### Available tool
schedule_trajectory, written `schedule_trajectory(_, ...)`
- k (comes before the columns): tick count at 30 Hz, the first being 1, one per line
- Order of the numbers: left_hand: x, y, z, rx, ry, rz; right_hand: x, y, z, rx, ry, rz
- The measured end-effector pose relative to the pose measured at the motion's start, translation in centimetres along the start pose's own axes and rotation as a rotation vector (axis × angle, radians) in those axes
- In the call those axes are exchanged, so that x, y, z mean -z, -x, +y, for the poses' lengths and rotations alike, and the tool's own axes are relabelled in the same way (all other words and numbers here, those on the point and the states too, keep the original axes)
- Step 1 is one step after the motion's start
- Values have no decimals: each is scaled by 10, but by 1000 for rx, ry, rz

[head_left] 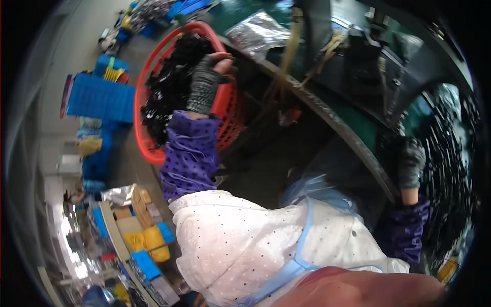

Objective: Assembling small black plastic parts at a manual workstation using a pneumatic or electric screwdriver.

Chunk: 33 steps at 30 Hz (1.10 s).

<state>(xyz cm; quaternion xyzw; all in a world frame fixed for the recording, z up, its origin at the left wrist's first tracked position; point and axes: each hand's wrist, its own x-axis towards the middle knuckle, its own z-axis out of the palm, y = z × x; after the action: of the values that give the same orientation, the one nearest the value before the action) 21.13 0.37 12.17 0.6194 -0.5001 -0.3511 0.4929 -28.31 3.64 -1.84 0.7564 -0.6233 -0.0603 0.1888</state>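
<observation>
My left hand (207, 82), in a grey fingerless glove and purple dotted sleeve, is over the right rim of a red plastic basket (140, 110). Its bare fingertips are curled together; whether anything is between them is too blurred to make out. Glossy black small parts (166, 94) fill the basket in a heap. Far to the right, my right hand (410, 161), gloved in grey too, is at the edge of a large pile of similar black parts (445, 169) on a green worktop (330, 107). Its fingers are lost in the dark.
A metal table edge (337, 117) curves between my hands. Dark machine parts (363, 66) stand beyond it, near a silvery plastic bag (258, 33). Blue crates (99, 97) are at the left. Lower left, a shelf holds boxes and a yellow bundle (148, 243).
</observation>
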Motion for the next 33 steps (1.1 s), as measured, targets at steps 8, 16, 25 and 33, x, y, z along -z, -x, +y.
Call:
schedule_trajectory(8,207,-22,-119,380,-13,472,4,-15,-8,12,-89,131)
schedule_trajectory(16,136,-90,-174,217,-1206,120,18,-9,-13,-86,-176,118)
schedule_trajectory(25,174,-99,-188,250,-1429,88,42,-13,-13,-127,-441,246)
schedule_trajectory(33,116,-56,-58,-308,-276,429,61,4,-10,-120,-450,363)
